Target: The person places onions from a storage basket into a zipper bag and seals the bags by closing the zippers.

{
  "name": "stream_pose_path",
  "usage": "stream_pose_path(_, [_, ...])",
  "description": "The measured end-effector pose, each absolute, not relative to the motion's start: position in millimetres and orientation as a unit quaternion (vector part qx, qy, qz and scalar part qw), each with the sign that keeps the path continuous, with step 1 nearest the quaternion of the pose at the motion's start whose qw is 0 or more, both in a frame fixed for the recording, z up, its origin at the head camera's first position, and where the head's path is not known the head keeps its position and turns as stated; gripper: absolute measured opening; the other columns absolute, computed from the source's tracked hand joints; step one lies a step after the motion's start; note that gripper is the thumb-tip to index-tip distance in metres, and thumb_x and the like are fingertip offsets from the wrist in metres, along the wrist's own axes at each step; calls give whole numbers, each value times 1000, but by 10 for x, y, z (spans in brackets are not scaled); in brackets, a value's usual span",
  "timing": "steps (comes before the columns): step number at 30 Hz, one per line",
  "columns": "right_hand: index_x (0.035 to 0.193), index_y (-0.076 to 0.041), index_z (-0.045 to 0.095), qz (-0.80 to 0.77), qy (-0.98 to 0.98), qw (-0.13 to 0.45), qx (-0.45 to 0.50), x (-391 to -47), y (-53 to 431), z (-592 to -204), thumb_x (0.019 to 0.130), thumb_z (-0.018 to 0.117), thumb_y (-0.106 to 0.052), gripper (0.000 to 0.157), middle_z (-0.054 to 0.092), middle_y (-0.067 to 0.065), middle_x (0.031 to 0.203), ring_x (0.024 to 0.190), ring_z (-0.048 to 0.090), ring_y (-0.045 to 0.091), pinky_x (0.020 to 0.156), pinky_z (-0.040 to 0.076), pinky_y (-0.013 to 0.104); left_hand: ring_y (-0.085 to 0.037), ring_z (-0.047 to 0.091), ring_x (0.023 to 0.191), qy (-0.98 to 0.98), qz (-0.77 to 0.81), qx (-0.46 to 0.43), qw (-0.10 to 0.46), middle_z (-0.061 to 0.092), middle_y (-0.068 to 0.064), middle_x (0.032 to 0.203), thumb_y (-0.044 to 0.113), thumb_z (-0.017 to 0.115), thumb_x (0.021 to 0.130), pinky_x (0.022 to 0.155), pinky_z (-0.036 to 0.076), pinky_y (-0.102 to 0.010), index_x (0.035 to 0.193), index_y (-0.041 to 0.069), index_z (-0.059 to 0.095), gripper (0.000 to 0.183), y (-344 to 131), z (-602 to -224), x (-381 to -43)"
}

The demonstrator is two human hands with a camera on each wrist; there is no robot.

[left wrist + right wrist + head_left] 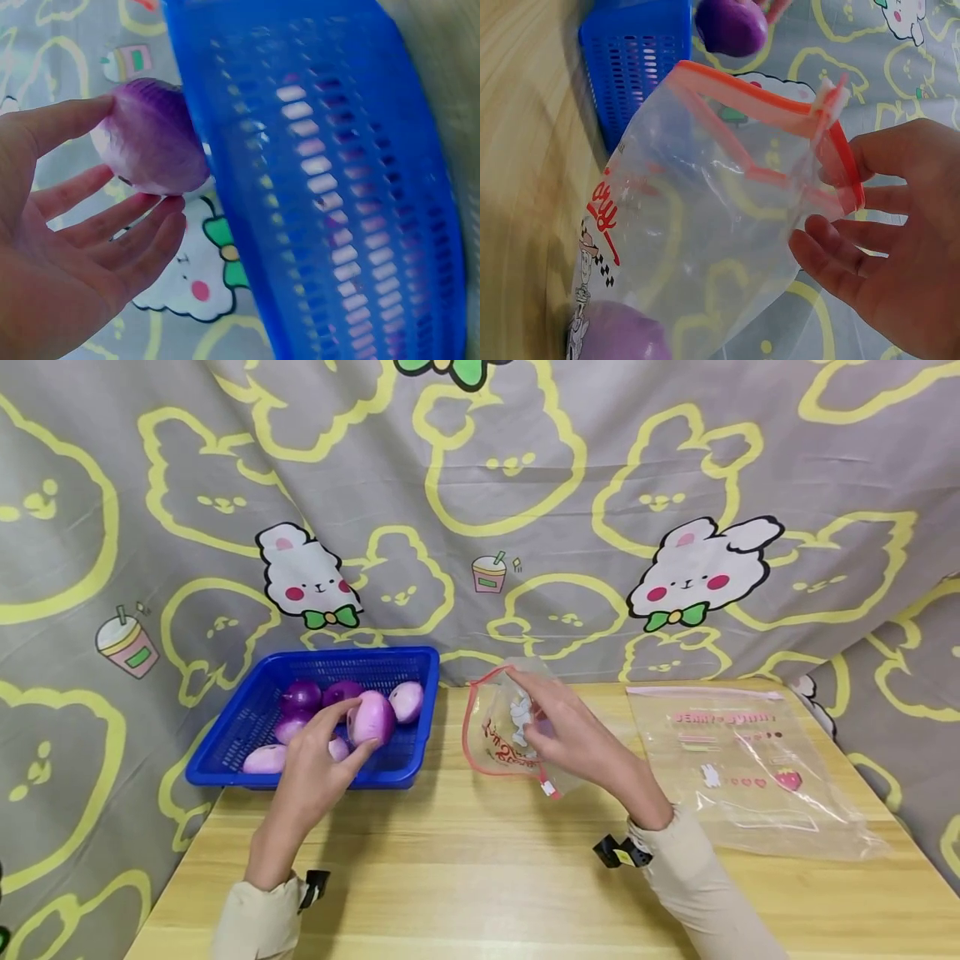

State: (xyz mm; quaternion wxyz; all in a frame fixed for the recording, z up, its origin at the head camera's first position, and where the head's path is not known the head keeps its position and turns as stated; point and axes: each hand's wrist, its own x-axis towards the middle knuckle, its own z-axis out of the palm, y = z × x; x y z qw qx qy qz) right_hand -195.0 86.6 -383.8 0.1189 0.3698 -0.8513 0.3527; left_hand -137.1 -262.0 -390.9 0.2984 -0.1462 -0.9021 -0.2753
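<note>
My left hand (318,764) pinches a purple onion (371,718) between thumb and fingers, just above the right part of a blue basket (390,775). Several more onions lie in that basket, some deep purple and some paler. To the right, my right hand (576,733) grips the rim of a clear zip bag (483,752) with a red edge and red lettering. In the right wrist view the bag's mouth stands wide, facing the basket side. A purple onion (626,334) shows through the plastic at the bag's bottom.
A second clear zip bag (738,818) with a pink top strip and a bunny print lies flat on the right of the wooden table (480,877). Behind the table hangs a grey curtain (525,460) with yellow outlines.
</note>
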Motion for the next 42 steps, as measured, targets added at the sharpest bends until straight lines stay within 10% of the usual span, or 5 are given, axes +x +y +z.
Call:
stream_pose_path(10, [152, -6, 38, 338, -853, 120, 380, -1929, 841, -3863, 85, 56, 1, 70, 43, 10, 153, 116, 49, 23, 116, 27, 52, -29, 60, 117, -900, -283, -186, 275, 64, -13, 128, 15, 84, 80, 98, 48, -47, 130, 3, 61, 56, -2256, -3679, -1364])
stream_pose_path(20, [154, -8, 35, 335, -853, 140, 374, -1960, 808, -3860, 85, 54, 2, 73, 54, -2, 92, 88, 48, 17, 90, 41, 37, -30, 55, 127, -901, -270, -234, 246, 61, -14, 134, 17, 82, 83, 106, 40, -51, 133, 5, 60, 56, -1902, -3490, -1411])
stream_pose_path(42, [154, -5, 34, 346, -858, 129, 358, -1917, 837, -3872, 86, 59, 1, 73, 59, 6, 109, 93, 51, 20, 88, 45, 40, -25, 59, 121, -896, -268, -293, 199, 62, -11, 131, 19, 82, 83, 101, 48, -41, 133, 7, 60, 56, -1462, -3790, -1508])
